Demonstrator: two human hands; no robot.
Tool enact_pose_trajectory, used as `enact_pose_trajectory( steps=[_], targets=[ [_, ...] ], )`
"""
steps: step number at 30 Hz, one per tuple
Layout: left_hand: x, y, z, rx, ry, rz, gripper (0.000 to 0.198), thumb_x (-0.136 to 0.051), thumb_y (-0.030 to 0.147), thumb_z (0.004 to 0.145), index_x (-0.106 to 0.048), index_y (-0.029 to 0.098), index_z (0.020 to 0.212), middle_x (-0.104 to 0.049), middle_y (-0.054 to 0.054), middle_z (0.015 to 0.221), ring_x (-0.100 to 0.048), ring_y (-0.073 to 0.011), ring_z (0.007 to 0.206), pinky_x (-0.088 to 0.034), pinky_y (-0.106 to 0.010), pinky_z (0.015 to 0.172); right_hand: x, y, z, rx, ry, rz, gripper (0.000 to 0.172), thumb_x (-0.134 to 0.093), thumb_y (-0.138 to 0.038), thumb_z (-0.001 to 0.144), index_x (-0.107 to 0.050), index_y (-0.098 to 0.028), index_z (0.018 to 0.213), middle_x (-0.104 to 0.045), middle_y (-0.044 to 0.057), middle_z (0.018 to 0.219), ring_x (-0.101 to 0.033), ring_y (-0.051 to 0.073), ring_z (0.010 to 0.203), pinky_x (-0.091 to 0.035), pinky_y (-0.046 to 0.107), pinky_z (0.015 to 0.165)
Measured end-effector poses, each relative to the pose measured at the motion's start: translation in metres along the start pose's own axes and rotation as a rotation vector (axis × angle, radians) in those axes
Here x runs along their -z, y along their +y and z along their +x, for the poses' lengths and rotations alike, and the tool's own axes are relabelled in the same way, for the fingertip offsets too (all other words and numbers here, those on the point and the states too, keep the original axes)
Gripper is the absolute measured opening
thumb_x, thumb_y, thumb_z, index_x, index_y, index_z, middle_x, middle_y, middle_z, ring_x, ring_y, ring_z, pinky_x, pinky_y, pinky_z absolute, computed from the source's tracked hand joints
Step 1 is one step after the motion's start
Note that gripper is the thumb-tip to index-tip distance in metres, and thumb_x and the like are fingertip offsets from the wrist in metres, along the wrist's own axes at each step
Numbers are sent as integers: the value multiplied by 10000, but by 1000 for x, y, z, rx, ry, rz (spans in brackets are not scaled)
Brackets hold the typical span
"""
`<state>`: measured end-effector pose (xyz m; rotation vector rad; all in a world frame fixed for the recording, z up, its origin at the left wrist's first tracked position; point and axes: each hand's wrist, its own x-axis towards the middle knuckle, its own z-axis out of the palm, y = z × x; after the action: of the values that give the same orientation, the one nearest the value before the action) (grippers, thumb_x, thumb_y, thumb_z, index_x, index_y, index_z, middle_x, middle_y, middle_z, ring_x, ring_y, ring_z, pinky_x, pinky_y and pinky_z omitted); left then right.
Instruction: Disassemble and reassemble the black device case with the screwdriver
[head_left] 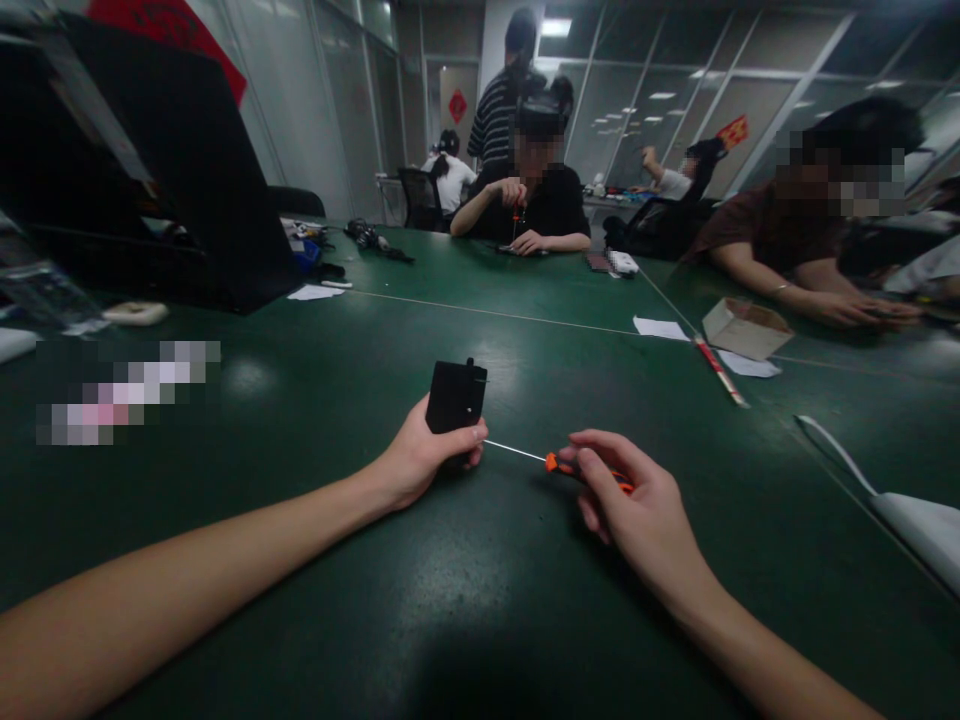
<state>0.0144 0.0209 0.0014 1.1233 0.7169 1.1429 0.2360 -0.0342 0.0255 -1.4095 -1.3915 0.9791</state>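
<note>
In the middle of the head view my left hand (431, 450) is closed around a flat black rectangular box (456, 395), thumb across its lower front. A small knob stands up from the box's top edge, and a light dot shows on its face. To the right, the fingers of my right hand (634, 500) wrap the orange and black handle of a screwdriver (555, 463). Its thin metal shaft points left toward the lower edge of the box, by my left fingertips. Whether the tip touches the box I cannot tell.
A green table (337, 600) spreads beneath my hands. A large black panel (180, 150) stands at the left. Toward the right are an open cardboard box (746, 328), a red and white stick (720, 372) and white papers (660, 328). Across the table a person (551, 205) holds another screwdriver.
</note>
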Motion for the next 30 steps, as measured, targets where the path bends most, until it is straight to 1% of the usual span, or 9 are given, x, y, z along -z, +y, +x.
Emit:
enact_pose_trajectory(
  steps=[2,8,11,13,16,18,22,27,30],
  targets=[
    [-1,-1,-1,-14,-15,23,320,-764,271,731,-519,152,899,-585,-7,786,-556,-105,559,-441,-263,528,1,-1,0,32,50,-30,350,-651,-476,842,-645,-187,1038,-704,57,882,-519,100,453,-412,246,396],
    [1,-4,-1,-65,-59,89,286,-724,199,726,-498,158,897,-603,-13,782,-566,-115,559,-453,-273,539,4,0,1,165,190,1,417,-781,-373,738,-626,-210,1090,-685,77,1075,-667,204,861,-566,304,698],
    [1,-5,-1,-62,-59,81,264,-706,185,722,-502,156,887,-603,-13,782,-562,-113,557,-448,-270,535,3,1,0,122,131,36,322,-704,-410,815,-621,-196,1041,-700,79,967,-635,163,648,-544,290,543],
    [1,-4,0,-52,-51,50,255,-704,189,717,-510,154,879,-598,-10,784,-557,-108,551,-441,-266,531,2,1,-1,158,125,-11,256,-671,-384,844,-634,-202,1020,-689,80,987,-627,158,629,-552,306,552],
    [0,-2,0,-32,-21,0,230,-702,205,711,-534,142,855,-589,-11,789,-542,-95,539,-426,-258,524,2,2,-4,381,168,-115,227,-685,-270,821,-643,-235,1041,-636,80,1146,-649,240,1002,-557,391,868],
    [-1,-1,0,-7,6,-25,220,-702,213,708,-548,135,844,-584,-12,791,-532,-88,529,-410,-252,512,2,2,-6,474,148,-158,217,-686,-236,815,-645,-247,1029,-629,76,1154,-611,265,1111,-515,423,967],
    [-2,1,0,19,25,-56,231,-706,213,706,-553,137,862,-587,-10,792,-530,-86,521,-391,-247,500,4,1,-8,458,83,-203,78,-621,-248,884,-667,-244,946,-649,75,1061,-657,247,970,-553,426,891],
    [-2,1,0,15,21,-56,219,-699,200,721,-547,133,864,-583,-10,803,-533,-81,523,-384,-243,503,5,0,-8,593,116,-306,188,-653,-199,845,-665,-250,1026,-610,86,1172,-605,275,1107,-526,429,930],
    [-1,1,1,7,17,-49,200,-686,190,736,-548,130,866,-578,-12,810,-538,-83,533,-385,-243,509,6,1,-7,499,31,-299,116,-610,-246,898,-670,-235,996,-652,75,1065,-670,194,764,-574,330,646]
  ],
)
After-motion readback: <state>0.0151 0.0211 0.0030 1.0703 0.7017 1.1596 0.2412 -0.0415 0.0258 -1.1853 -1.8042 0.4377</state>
